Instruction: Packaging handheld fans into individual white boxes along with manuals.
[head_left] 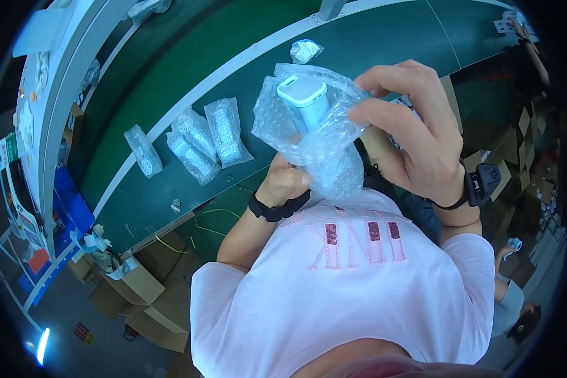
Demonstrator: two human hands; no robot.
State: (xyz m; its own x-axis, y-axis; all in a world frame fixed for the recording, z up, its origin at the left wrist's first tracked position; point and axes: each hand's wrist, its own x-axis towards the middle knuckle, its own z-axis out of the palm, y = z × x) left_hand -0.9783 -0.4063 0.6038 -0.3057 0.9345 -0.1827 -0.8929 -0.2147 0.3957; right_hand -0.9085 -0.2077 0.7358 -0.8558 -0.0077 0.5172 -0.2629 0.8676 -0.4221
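In front of my chest is a clear bubble-wrap bag (337,167) with its mouth spread. A pale blue device (310,108) with a flat, rounded top and a narrower body pokes up out of it; I cannot tell its kind. My left hand (285,183) is closed on the bag's lower left side, its fingers partly hidden by the wrap. On the other side my right hand (419,123) pinches the bag's upper right edge between bent fingers, the thumb mostly hidden behind. The device's lower end is blurred by the wrap.
Several bubble-wrapped packages (228,132) lie on the green table (384,44) at left. A small wrapped piece (305,50) rests beyond the bag. Open cardboard boxes (138,280) stand lower left, and more cartons (516,151) at right. Another person (510,302) is at lower right.
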